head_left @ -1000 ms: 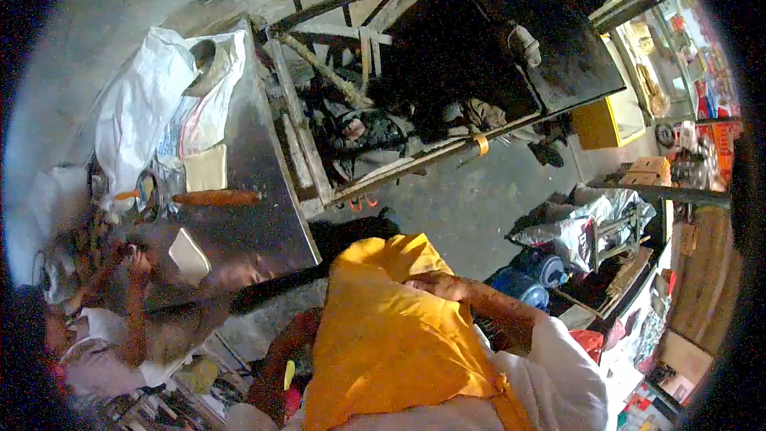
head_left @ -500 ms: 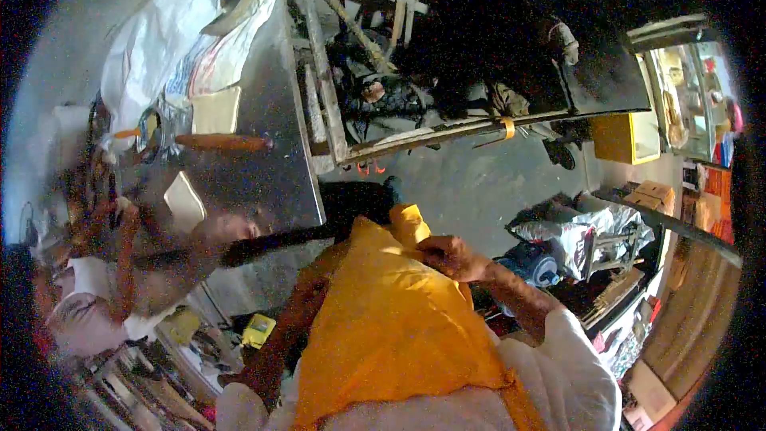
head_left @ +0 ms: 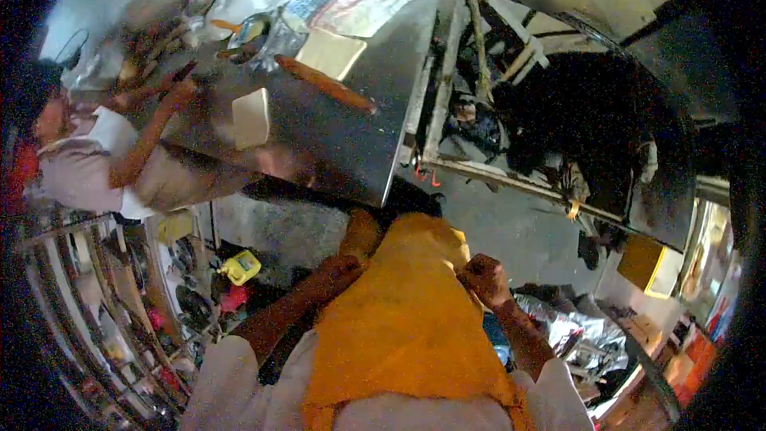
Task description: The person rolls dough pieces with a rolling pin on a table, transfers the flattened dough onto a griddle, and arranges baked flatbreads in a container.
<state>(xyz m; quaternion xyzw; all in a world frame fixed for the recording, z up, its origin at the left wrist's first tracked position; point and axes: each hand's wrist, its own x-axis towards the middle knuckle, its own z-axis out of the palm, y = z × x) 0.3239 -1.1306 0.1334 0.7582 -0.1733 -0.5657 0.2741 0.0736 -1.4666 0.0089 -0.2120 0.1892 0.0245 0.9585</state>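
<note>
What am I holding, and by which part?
The orange apron, apparently by its right edge near the hem, in the right hand; for the left hand, I can't tell.

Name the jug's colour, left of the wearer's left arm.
Yellow jug; shows best in the head view.

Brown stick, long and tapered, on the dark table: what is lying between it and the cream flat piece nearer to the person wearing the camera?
Head view: only bare dark tabletop shows between the stick and the piece.
</note>
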